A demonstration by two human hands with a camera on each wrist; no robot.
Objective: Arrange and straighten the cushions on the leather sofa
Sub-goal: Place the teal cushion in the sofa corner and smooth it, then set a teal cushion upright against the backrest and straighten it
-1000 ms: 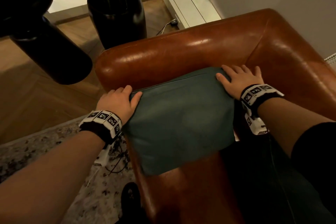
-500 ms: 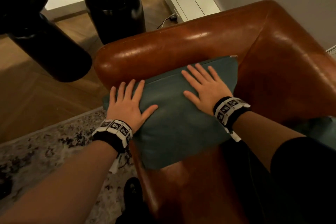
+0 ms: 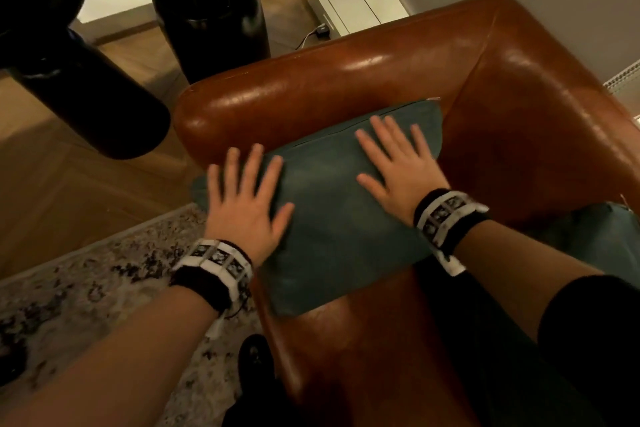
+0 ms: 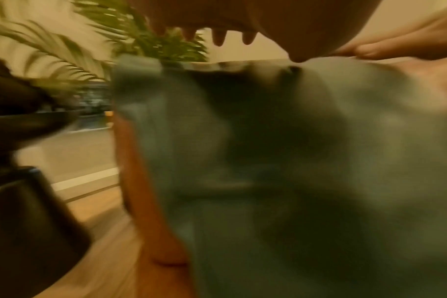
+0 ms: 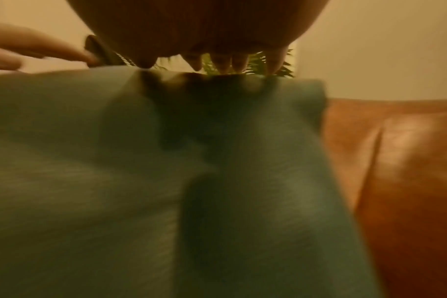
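A teal cushion [image 3: 332, 222] leans against the armrest of the brown leather sofa [image 3: 346, 80], in its corner. My left hand [image 3: 247, 198] lies flat with spread fingers on the cushion's left part. My right hand [image 3: 398, 159] lies flat on its upper right part, fingers straight and spread. Both wrist views are blurred: the cushion [image 4: 293, 161] fills the left one below the left hand's fingertips [image 4: 218, 39], and the cushion [image 5: 166, 181] fills the right one beside the sofa leather [image 5: 401, 181]. A second teal cushion [image 3: 602, 236] shows at the right, partly behind my right arm.
A large black planter [image 3: 211, 17] with a palm stands on the wood floor behind the armrest. A dark blurred object [image 3: 79, 87] hangs at the upper left. A patterned rug [image 3: 86, 288] lies left of the sofa. A cable and plug [image 3: 320, 32] lie by the wall.
Both hands left the cushion's top corners and came to lie flat on its face with fingers spread. The cushion's top edge sits closer to the sofa corner than a second ago.
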